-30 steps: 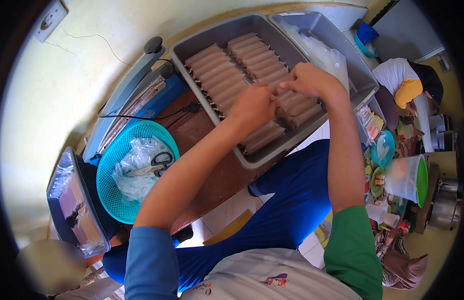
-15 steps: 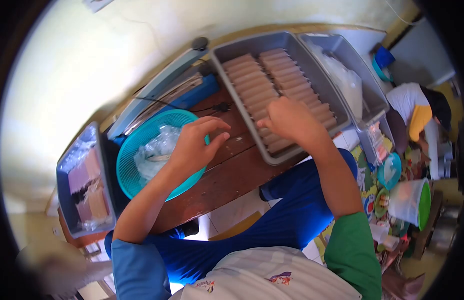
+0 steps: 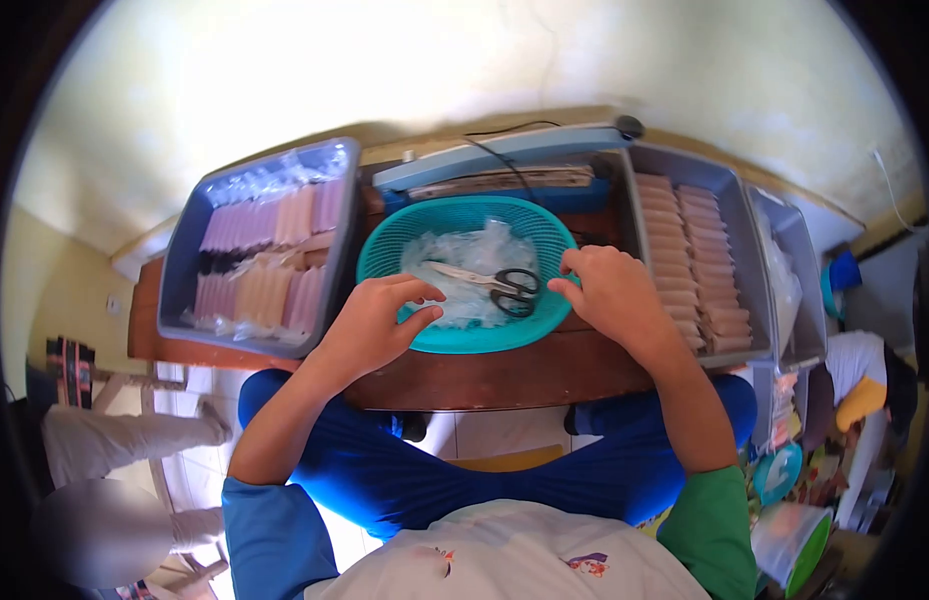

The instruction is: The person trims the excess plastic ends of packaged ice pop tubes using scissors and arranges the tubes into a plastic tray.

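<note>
A teal basket (image 3: 384,245) stands in the middle of the brown table, holding crumpled clear plastic (image 3: 424,245) and black-handled scissors (image 3: 514,291). My left hand (image 3: 372,322) is at the basket's front left rim, fingers apart and curved, with nothing in it. Over the right rim is my right hand (image 3: 609,295), its thumb and forefinger apart and nothing between them. To its right, a grey tray (image 3: 739,200) holds two rows of brownish filled tubes (image 3: 706,240). The grey tray (image 3: 179,255) on the left holds pink and tan packs (image 3: 274,220) in clear plastic.
Behind the basket lies a blue sealer with a long arm (image 3: 504,155) and a black cable. Another grey tray (image 3: 809,300) with clear plastic is at the far right. One person (image 3: 854,370) bends at the right; another person's legs (image 3: 114,440) show at the left.
The view has swung left, bringing the basket to the centre. Both hands have left the tray of brownish tubes and are now at the basket. My right hand has opened.
</note>
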The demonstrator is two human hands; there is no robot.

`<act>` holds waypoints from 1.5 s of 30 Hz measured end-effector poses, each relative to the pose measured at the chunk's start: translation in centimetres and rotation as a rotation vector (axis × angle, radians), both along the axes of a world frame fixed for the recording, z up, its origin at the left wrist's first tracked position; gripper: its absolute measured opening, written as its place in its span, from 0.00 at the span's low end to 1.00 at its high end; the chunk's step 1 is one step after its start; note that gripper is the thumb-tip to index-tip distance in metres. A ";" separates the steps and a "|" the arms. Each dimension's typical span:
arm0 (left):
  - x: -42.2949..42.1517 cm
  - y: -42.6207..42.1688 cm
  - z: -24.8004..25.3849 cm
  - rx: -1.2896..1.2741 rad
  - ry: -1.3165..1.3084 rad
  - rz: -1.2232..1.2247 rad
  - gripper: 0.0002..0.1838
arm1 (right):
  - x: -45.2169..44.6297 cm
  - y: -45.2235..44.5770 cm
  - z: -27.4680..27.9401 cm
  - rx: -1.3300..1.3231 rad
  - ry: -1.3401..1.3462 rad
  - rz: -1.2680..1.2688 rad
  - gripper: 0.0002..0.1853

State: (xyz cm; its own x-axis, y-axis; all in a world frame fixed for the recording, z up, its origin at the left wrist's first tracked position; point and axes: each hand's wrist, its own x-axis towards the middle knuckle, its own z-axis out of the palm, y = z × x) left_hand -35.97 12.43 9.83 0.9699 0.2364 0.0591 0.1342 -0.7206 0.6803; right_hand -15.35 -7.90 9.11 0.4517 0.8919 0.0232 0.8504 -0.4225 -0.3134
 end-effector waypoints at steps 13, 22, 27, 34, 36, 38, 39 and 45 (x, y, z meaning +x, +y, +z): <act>-7.3 9.0 -1.3 -0.020 -0.152 0.419 0.09 | -8.1 15.2 -2.1 0.255 0.086 0.478 0.09; -5.8 15.9 -3.7 -0.112 -0.179 0.521 0.10 | -9.3 25.8 -4.6 0.500 0.012 0.646 0.01; -4.9 18.8 -5.9 -0.065 -0.013 0.541 0.10 | -8.7 31.1 -7.0 0.310 -0.072 0.701 0.07; -4.8 20.9 -7.9 0.025 0.061 0.539 0.12 | -9.6 32.8 -4.8 -0.160 -0.078 0.636 0.11; -4.6 20.8 -8.2 -0.016 0.108 0.546 0.13 | -9.5 33.5 -4.8 -0.312 -0.132 0.678 0.13; -4.2 21.3 -9.6 0.076 0.253 0.428 0.13 | -9.8 33.9 -4.8 -0.362 -0.169 0.675 0.13; -4.1 21.2 -9.8 0.077 0.255 0.427 0.13 | -10.1 34.1 -4.6 -0.411 -0.209 0.672 0.14; -4.0 20.7 -10.4 0.035 0.395 0.317 0.15 | -11.3 34.2 -4.5 -0.511 -0.282 0.598 0.15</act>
State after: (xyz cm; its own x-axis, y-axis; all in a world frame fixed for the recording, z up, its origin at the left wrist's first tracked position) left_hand -39.94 33.16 -0.59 0.8004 0.5277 -0.2846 0.5926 -0.6241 0.5093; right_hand -26.66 26.32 4.60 -0.0633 0.9110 -0.4076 0.9943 0.0927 0.0528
